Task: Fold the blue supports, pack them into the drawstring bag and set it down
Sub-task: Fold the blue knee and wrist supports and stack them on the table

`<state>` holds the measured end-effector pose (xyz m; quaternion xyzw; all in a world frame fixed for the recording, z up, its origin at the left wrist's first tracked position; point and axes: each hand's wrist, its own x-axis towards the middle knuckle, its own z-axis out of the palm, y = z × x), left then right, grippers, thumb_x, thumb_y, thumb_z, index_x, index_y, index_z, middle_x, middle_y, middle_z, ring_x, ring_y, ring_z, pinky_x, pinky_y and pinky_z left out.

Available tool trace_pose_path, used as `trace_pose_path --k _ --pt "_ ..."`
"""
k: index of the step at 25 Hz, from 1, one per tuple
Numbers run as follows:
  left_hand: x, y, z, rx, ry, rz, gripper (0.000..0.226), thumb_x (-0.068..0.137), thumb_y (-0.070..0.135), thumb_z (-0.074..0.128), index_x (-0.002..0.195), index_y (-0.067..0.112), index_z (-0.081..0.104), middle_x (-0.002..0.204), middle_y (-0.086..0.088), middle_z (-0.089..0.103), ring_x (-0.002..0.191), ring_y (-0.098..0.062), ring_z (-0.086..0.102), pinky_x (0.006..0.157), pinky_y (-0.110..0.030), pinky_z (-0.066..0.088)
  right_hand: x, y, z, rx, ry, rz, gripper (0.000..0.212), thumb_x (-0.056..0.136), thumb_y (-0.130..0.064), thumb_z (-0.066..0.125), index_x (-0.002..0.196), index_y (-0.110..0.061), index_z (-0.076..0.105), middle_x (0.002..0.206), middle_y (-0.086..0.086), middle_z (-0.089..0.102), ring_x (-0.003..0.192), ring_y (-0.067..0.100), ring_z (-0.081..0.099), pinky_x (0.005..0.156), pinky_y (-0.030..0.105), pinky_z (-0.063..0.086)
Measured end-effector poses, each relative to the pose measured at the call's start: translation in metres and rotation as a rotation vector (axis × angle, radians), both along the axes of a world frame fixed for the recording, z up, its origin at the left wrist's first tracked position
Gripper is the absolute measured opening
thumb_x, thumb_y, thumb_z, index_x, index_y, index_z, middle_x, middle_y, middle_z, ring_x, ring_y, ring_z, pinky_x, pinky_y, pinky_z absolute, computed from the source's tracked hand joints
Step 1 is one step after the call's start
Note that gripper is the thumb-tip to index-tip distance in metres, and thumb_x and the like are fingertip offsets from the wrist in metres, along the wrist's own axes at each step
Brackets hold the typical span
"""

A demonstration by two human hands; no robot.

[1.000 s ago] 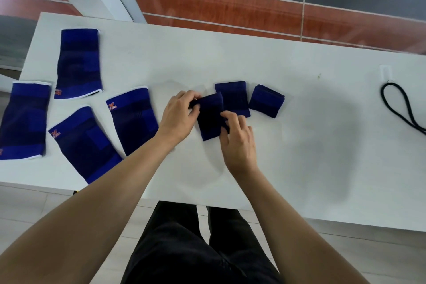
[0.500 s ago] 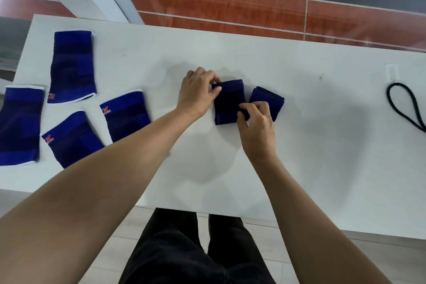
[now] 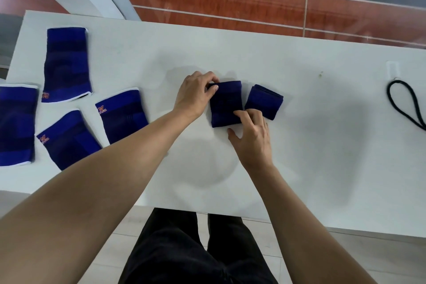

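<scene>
A folded blue support [image 3: 226, 101] lies flat in the middle of the white table [image 3: 322, 145], apparently on top of another folded one. A second folded support [image 3: 264, 101] lies just to its right, touching it. My left hand [image 3: 196, 93] pinches the stacked support's far left corner between thumb and fingers. My right hand [image 3: 252, 136] rests its fingertips on the near right corner, thumb spread on the table. Several unfolded supports lie flat at the left: a far one [image 3: 66, 64], an edge one [image 3: 16, 125], a near one [image 3: 69, 140], a middle one [image 3: 122, 115].
A black cord loop [image 3: 401, 104] lies at the table's far right edge, with a small white tab [image 3: 391, 69] just beyond it. The table's near edge runs just above my dark trousers [image 3: 184, 249]. A tiled wall stands behind the table.
Both hands carried the folded support away from me and laid it over the folded one next to the right-hand piece. My right hand has loosened from a grip to fingertips resting on it.
</scene>
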<state>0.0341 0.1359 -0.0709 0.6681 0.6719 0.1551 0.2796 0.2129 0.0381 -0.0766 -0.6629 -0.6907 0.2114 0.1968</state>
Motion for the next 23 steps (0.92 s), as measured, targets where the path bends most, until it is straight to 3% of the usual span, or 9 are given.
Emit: trace_pose_path --k 5,9,12,15,17,20,23 --pt "-0.001 -0.004 0.007 -0.014 -0.093 0.001 0.012 0.094 0.019 0.064 0.105 0.02 0.069 0.102 -0.001 0.064 0.088 -0.012 0.064 0.086 -0.033 0.054 0.0 -0.002 -0.003 0.021 0.005 0.016 0.037 0.079 0.003 0.074 0.114 -0.008 0.067 0.112 0.008 0.062 0.099 0.029 0.06 0.088 0.042 0.051" --pt "-0.004 -0.011 0.011 -0.018 -0.114 0.036 0.027 0.097 0.018 0.059 0.124 0.019 0.062 0.117 -0.003 0.058 0.093 -0.015 0.065 0.091 -0.032 0.052 0.002 -0.002 -0.005 0.028 0.003 0.041 0.039 0.08 0.004 0.075 0.117 -0.008 0.068 0.115 0.009 0.064 0.105 0.031 0.061 0.092 0.041 0.05" --pt "-0.002 -0.046 0.013 0.118 -0.035 -0.019 0.027 0.094 0.012 0.057 0.121 0.015 0.061 0.116 -0.005 0.056 0.092 -0.021 0.061 0.085 -0.033 0.05 0.003 -0.004 -0.008 0.043 -0.042 0.07 0.04 0.081 0.006 0.072 0.118 -0.008 0.067 0.115 0.01 0.064 0.102 0.035 0.061 0.091 0.043 0.048" --pt "-0.002 -0.091 0.007 0.042 0.106 -0.246 0.048 0.086 0.026 0.065 0.133 0.018 0.056 0.131 -0.003 0.051 0.107 -0.025 0.052 0.099 -0.038 0.046 0.002 -0.002 -0.01 0.053 -0.081 0.081 0.035 0.086 0.003 0.067 0.12 -0.009 0.066 0.115 0.011 0.063 0.102 0.036 0.06 0.093 0.042 0.045" --pt "-0.002 -0.097 0.0 0.027 0.164 -0.248 0.056 0.084 0.027 0.068 0.137 0.018 0.053 0.136 -0.002 0.048 0.11 -0.025 0.05 0.101 -0.038 0.044 0.0 -0.001 -0.01 0.048 -0.076 0.072 0.031 0.088 0.001 0.067 0.118 -0.008 0.066 0.113 0.012 0.062 0.101 0.037 0.059 0.093 0.042 0.044" --pt "0.002 -0.088 0.001 0.09 0.154 -0.17 0.039 0.087 0.016 0.068 0.125 0.019 0.059 0.12 0.001 0.056 0.097 -0.024 0.054 0.092 -0.038 0.047 -0.001 -0.006 -0.005 0.042 -0.039 0.067 0.024 0.094 -0.009 0.064 0.118 -0.01 0.064 0.11 0.011 0.064 0.1 0.035 0.06 0.09 0.036 0.037" --pt "-0.004 -0.09 0.003 0.105 0.076 -0.144 0.025 0.089 0.017 0.068 0.113 0.018 0.064 0.108 0.002 0.062 0.089 -0.023 0.055 0.086 -0.037 0.047 0.005 -0.014 0.0 -0.053 0.027 0.106 0.038 0.091 -0.024 0.067 0.127 -0.016 0.059 0.115 0.002 0.062 0.107 0.024 0.055 0.091 0.036 0.039"
